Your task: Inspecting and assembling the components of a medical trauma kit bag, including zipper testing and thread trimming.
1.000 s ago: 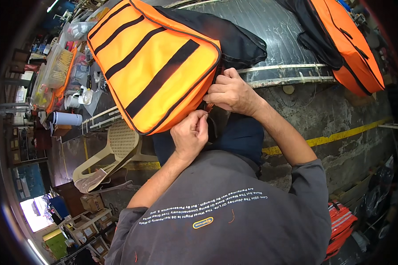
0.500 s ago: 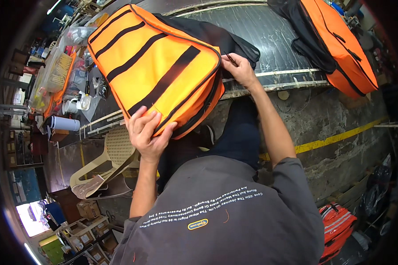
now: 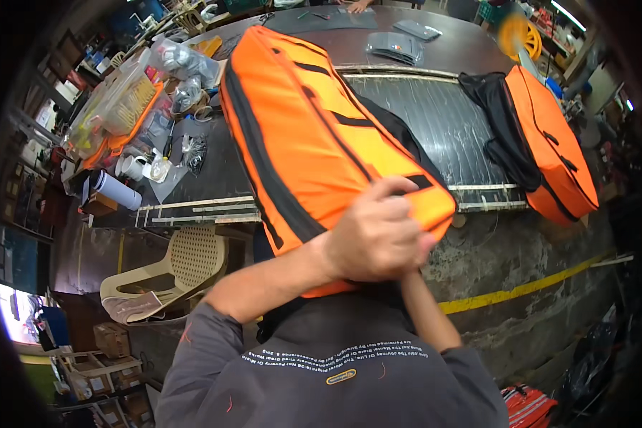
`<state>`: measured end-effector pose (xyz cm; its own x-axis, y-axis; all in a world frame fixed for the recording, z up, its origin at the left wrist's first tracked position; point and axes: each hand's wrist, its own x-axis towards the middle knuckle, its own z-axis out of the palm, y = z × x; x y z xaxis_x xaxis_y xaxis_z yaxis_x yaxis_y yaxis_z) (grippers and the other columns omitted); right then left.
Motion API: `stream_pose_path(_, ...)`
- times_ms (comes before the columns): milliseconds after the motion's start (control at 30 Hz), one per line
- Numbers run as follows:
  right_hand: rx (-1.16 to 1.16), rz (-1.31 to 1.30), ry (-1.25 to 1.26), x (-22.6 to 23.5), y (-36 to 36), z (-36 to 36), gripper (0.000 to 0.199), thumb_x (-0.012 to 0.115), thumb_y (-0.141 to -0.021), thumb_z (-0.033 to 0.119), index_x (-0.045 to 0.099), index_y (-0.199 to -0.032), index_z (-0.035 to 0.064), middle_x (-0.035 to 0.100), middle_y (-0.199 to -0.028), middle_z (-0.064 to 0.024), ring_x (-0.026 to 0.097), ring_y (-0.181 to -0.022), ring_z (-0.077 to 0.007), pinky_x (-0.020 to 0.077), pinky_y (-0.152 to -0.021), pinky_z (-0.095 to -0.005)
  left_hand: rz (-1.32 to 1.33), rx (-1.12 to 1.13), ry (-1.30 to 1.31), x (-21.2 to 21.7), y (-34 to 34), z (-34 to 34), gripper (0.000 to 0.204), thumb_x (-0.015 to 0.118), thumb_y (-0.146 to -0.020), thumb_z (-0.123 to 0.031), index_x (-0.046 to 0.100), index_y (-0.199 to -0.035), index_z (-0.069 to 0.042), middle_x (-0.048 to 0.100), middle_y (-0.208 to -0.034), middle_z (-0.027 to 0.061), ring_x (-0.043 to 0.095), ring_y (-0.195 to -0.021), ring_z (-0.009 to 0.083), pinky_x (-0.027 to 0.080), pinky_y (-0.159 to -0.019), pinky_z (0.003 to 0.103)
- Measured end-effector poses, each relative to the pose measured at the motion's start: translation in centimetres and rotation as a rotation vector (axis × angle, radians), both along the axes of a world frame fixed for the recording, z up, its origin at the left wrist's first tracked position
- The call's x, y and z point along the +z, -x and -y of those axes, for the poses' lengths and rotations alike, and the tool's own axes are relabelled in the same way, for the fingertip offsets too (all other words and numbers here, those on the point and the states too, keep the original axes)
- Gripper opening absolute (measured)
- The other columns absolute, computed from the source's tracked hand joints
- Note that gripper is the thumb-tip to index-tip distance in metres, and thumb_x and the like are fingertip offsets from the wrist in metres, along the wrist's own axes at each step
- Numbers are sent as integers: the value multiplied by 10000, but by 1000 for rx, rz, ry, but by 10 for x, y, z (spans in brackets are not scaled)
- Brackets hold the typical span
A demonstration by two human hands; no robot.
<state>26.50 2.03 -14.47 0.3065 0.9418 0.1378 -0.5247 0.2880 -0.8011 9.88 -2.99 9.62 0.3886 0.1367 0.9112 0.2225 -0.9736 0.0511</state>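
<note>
Since the earlier frame, the orange bag is tipped up on its near end and now leans steeply over the near edge of the work table, and the left hand has moved from the bag's underside to its near right corner; this hand is closed around that corner, the fingers curled over the fabric; the right hand is hidden behind the left one, only its forearm shows rising from below, so I cannot tell if it grips the bag; a second orange bag with black lining lies on the right side of the table, well apart; clear plastic packets and a white cylinder lie at the left; a beige plastic chair stands near, below the table edge.
</note>
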Motion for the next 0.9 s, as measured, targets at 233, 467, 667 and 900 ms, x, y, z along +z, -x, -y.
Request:
stream_pose_path(233, -76, 180, -114, 31, 61, 21, 500, 512, -1183, 363, 581, -1524, 4, 672, -1480, -154, 660, -1358, -280, 547, -1149, -442, -94, -271, -261, 45, 14, -29, 336, 792, -780, 17, 518, -613, -83, 491, -689, 21, 568, -681, 240, 651, -816, 480)
stream_pose_path(467, -13, 412, -61, 47, 72, -55, 363, 605, -1171, 291, 611, -912, 35, 517, -842, 60, 452, -795, -50, 414, -693, -264, 330, 648, -39, 5, 231, -156, 449, 792, -961, -65, 531, -601, -4, 533, -584, 97, 530, -522, 221, 453, -560, 385)
stream_pose_path(667, 190, 610, -50, 48, 103, -62, 422, 639, -1155, 304, 556, -825, 54, 458, -756, 86, 417, -728, -56, 399, -639, -309, 566, 866, 191, -77, 252, -121, 499, 768, -1024, -128, 472, -635, -31, 405, -586, 64, 374, -534, 138, 319, -513, 393)
stream_pose_path(900, 209, 913, 7, 38, 71, -34, 325, 807, -1029, 262, 652, -901, 7, 516, -718, 26, 462, -707, -58, 442, -634, -294, 582, 560, 945, -169, 121, -21, 106, 830, -961, -93, 817, -988, 9, 739, -801, -14, 534, -600, 6, 432, -542, 226)
